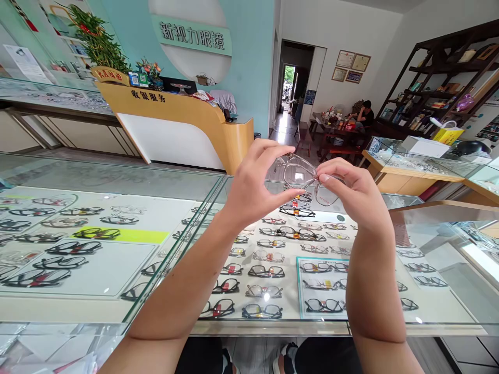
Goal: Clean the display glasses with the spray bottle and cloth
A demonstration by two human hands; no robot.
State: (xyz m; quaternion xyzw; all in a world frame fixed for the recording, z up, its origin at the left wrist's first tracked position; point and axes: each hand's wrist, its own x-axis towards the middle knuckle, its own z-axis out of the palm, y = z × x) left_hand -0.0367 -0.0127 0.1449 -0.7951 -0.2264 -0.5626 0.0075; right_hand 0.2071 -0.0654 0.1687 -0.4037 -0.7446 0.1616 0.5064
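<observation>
A pair of clear-framed eyeglasses is held up tilted above the glass counter. My right hand pinches it near the bridge between thumb and index finger, partly covering the right lens. Around the left lens, my left hand has its index fingertip at the upper outer corner and its thumb by the lower rim. One temple shows behind the left lens; the other is hidden. Under the glass below my hands lie rows of spectacle frames, several with coloured tags.
The glass display counter spans the space before me, with another glass case section at left. Beyond stand a yellow and white cashier desk and a plant. A person sits by a table at the back right.
</observation>
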